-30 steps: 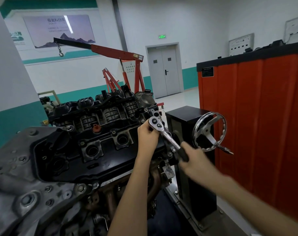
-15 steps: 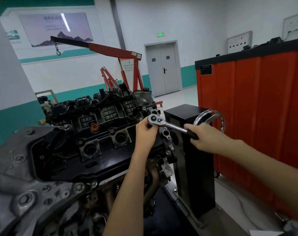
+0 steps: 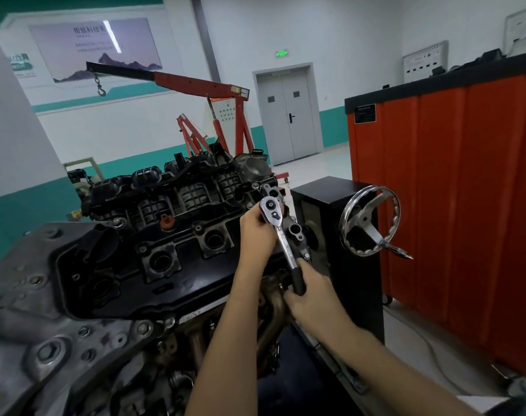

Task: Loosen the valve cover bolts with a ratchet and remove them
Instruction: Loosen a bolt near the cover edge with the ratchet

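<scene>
We record a black moulded-plastic valve cover (image 3: 192,277), matt and dusty, with round wells sunk into its top. A chrome-plated steel ratchet (image 3: 281,232) stands at the valve cover's right end. Its rounded, polished head is uppermost, and its slim shank slopes down off the cover to a smooth black grip.

The left hand (image 3: 257,232) is clenched round the ratchet just beneath the head, at the cover's right edge. The fingers hide what the head sits on, so we cannot tell whether it engages a fastener. The right hand (image 3: 311,295) is wrapped round the black grip, just off the cover's near right corner.

One small grey hex-headed bolt (image 3: 198,228) sits seated in the cover's far flange, left of the left hand.

A ribbed black plastic intake manifold (image 3: 195,187) lies directly behind the cover, and a small orange cap (image 3: 166,221) stands at the cover's far edge. A rough grey cast-metal housing (image 3: 30,325), studded with hex bolts, adjoins the cover's left end.

To the right of the cover a spoked chrome handwheel (image 3: 372,232) with a scalloped rim is mounted on a black box-shaped stand (image 3: 354,283). Further right stands an orange-red panelled metal cabinet (image 3: 465,205). A red steel engine hoist (image 3: 201,84) rises well behind the cover.
</scene>
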Motion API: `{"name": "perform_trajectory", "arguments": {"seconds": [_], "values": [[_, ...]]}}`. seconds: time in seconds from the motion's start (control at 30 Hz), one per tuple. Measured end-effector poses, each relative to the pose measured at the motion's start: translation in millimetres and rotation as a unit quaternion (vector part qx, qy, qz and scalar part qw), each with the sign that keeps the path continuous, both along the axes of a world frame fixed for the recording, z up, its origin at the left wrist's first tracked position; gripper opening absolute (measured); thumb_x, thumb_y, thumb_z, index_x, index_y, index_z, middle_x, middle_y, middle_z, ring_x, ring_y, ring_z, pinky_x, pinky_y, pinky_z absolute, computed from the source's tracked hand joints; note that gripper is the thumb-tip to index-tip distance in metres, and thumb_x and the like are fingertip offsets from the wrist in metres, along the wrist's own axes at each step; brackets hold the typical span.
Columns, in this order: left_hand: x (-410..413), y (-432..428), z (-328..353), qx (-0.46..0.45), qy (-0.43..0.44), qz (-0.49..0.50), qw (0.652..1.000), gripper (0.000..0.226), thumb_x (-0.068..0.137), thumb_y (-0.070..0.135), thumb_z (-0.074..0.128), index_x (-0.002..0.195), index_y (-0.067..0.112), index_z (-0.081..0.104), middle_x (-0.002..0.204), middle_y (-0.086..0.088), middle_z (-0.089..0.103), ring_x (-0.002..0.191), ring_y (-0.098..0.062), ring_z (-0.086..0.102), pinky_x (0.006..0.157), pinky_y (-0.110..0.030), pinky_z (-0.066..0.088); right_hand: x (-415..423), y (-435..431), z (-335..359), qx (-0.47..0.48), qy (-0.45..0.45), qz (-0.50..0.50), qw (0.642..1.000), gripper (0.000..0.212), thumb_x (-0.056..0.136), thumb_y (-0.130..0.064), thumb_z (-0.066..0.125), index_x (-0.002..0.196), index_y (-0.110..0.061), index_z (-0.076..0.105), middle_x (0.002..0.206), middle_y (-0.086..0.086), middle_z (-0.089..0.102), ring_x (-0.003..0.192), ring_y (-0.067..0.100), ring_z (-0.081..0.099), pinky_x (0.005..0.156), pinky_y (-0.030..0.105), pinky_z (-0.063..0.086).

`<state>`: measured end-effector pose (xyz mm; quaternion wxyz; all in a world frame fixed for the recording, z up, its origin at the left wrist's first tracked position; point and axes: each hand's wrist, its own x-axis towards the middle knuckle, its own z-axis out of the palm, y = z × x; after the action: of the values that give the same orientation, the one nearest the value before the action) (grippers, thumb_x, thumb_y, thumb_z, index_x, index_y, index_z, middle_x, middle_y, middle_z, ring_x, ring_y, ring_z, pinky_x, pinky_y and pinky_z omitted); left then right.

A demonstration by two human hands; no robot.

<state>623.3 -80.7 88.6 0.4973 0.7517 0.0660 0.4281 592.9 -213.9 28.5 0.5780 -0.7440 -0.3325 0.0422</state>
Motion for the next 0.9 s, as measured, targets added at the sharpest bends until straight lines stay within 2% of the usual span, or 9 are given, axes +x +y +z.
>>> {"name": "perform_trajectory", "arguments": {"seconds": [0.13,0.27,0.33,0.43,0.5,0.6,0.7,0.77,0.9], "values": [[-2.7,-2.3,4.9,0.027,0.017,-0.011,0.999,0.017,0.088,-0.001,0.053,0.076,0.002,0.065,0.075,-0.011,0.063,0.074,-0.014,0.051,0.069,-0.029,0.042,66.5,-52.9,38.4,-0.183,-0.157,0.012,0.971,0.023,0.087,-0.002,0.059,0.102,-0.019,0.056,0.071,0.001,0.056,0.056,0.012,0.054,0.049,0.019,0.043],[-6.7,-1.3,5.2,0.007,-0.013,-0.009,1.0,0.023,0.09,-0.001,0.053,0.077,0.013,0.067,0.071,0.004,0.063,0.069,-0.001,0.052,0.065,-0.017,0.042,99.5,-58.6,78.4,-0.3,-0.38,-0.065,0.873,0.014,0.089,-0.014,0.057,0.101,-0.017,0.051,0.067,-0.004,0.05,0.061,0.018,0.053,0.057,0.028,0.038],[-6.6,-2.3,2.4,0.004,-0.018,0.0,1.0,0.023,0.09,-0.002,0.053,0.079,0.013,0.066,0.074,0.003,0.063,0.071,-0.005,0.053,0.067,-0.019,0.042,89.7,-55.0,64.4,-0.269,-0.343,-0.08,0.897,0.015,0.088,-0.014,0.058,0.099,-0.018,0.048,0.071,0.001,0.052,0.067,0.027,0.058,0.059,0.029,0.041],[-1.8,-4.9,-1.8,-0.022,-0.037,-0.002,0.999,0.028,0.09,-0.003,0.057,0.073,0.018,0.064,0.069,0.009,0.064,0.068,-0.003,0.055,0.066,-0.017,0.045,34.2,-36.4,19.3,-0.126,-0.127,-0.035,0.983,0.018,0.086,-0.005,0.059,0.096,-0.014,0.047,0.071,0.009,0.055,0.059,0.025,0.056,0.051,0.035,0.045],[0.8,-7.0,-0.6,-0.035,-0.048,-0.009,0.998,0.039,0.091,0.002,0.063,0.063,0.028,0.059,0.058,0.016,0.058,0.063,0.0,0.05,0.063,-0.018,0.043,-1.9,-7.6,2.7,-0.03,-0.026,-0.034,0.999,0.017,0.084,-0.004,0.059,0.096,-0.012,0.049,0.071,0.012,0.056,0.056,0.02,0.053,0.051,0.033,0.044],[0.3,-5.1,-0.6,-0.044,-0.057,-0.027,0.997,0.051,0.093,0.005,0.063,0.05,0.031,0.052,0.05,0.019,0.047,0.062,-0.002,0.041,0.065,-0.021,0.039,-25.5,26.0,-3.5,0.04,0.011,-0.031,0.999,0.015,0.084,-0.003,0.054,0.094,-0.012,0.047,0.065,0.004,0.05,0.048,0.008,0.048,0.046,0.02,0.038],[-2.7,-1.6,1.4,-0.027,-0.029,-0.024,0.999,0.051,0.092,0.006,0.064,0.048,0.031,0.054,0.05,0.019,0.05,0.056,0.005,0.044,0.059,-0.012,0.04,-3.6,3.1,2.4,-0.015,-0.022,-0.01,1.0,0.022,0.083,-0.001,0.055,0.101,-0.015,0.052,0.067,0.006,0.051,0.051,0.012,0.047,0.047,0.021,0.039],[-2.6,-2.1,5.2,-0.012,-0.008,-0.02,1.0,0.044,0.09,0.001,0.06,0.055,0.027,0.057,0.058,0.013,0.056,0.061,-0.003,0.049,0.062,-0.02,0.043,30.7,-30.2,16.2,-0.097,-0.077,0.018,0.992,0.026,0.084,0.0,0.057,0.101,-0.02,0.054,0.069,0.005,0.054,0.052,0.014,0.051,0.046,0.021,0.041],[-4.8,-4.6,7.1,0.011,0.004,-0.005,1.0,0.03,0.089,0.0,0.054,0.065,0.017,0.061,0.062,0.005,0.053,0.062,-0.006,0.041,0.06,-0.021,0.036,97.2,-60.7,71.4,-0.29,-0.323,-0.028,0.9,0.017,0.089,-0.01,0.058,0.098,-0.022,0.051,0.068,-0.007,0.05,0.057,0.013,0.053,0.049,0.019,0.037]]}}
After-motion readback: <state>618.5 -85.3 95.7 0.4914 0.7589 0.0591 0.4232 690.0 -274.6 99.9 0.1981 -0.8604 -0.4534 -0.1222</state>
